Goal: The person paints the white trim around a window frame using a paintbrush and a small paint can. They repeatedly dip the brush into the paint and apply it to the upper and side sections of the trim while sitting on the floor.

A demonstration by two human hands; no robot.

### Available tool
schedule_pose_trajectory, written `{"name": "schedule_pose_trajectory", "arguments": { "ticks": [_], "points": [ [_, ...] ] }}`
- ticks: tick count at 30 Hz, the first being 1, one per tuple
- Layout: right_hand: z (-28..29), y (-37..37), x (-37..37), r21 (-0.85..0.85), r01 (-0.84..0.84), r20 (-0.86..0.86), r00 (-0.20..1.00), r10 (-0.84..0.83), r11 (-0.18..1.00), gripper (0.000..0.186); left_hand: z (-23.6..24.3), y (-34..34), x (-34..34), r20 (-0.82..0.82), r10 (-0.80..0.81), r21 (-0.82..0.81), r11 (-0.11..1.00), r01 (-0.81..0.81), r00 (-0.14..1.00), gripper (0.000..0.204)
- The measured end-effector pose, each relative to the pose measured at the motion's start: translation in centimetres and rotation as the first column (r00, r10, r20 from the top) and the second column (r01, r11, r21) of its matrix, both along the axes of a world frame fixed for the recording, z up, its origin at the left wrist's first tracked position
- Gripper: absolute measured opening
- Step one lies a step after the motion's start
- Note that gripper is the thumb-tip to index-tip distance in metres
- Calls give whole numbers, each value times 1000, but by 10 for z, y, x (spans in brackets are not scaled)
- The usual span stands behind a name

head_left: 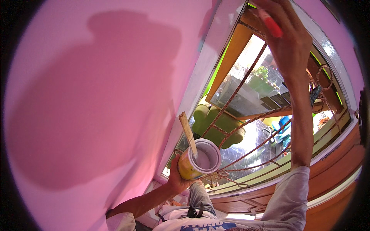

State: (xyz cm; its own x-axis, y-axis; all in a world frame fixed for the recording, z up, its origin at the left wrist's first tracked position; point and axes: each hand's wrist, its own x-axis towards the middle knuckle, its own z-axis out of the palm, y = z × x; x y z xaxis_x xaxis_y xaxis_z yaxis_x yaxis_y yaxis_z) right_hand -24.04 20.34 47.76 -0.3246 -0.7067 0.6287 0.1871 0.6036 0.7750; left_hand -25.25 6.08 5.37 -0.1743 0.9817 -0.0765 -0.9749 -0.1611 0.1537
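My left hand (177, 179) is wrapped round a yellow paint can (186, 167), low in front of the window. Pale paint (208, 158) lies inside it, and a flat wooden stick (187, 129) stands tilted in it against the rim. High up on the right, my right hand (291, 42) is closed on a paintbrush (273, 27) near the top of the window frame. Only its red handle shows; the bristle end is hidden. The window's white outer frame (198, 73) runs down between the pink wall and the opening.
A pink wall (58, 115) with a large shadow fills the left. Twisted metal bars (246, 82) cross the window, with a wood-framed pane (231, 57) behind them. Beyond are green seats (219, 127) and a tiled floor (246, 148). Brown wooden panels (262, 196) lie below right.
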Motion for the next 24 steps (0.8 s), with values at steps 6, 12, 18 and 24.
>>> {"name": "schedule_pose_trajectory", "arguments": {
  "ticks": [6, 12, 18, 24],
  "points": [
    [-27, 8, -2, 148, 254, 139, 952, -275, 956, 37, 0, 1, -2, 41, -4, -12, 1000, 5, 999, 71],
    [-84, -23, 14, 103, 244, 476, 839, -264, 964, 33, -6, 4, -3, 80, 11, -9, 1000, -10, 997, 70],
    [-48, -16, 15, -256, 332, 446, 874, -194, 908, 22, 0, 0, -3, 61, -3, 0, 1000, 3, 998, 74],
    [8, 4, -8, 75, 223, 15, 974, -225, 972, 28, 2, -1, -4, 58, -14, -13, 1000, 15, 998, 73]
  ]
}}
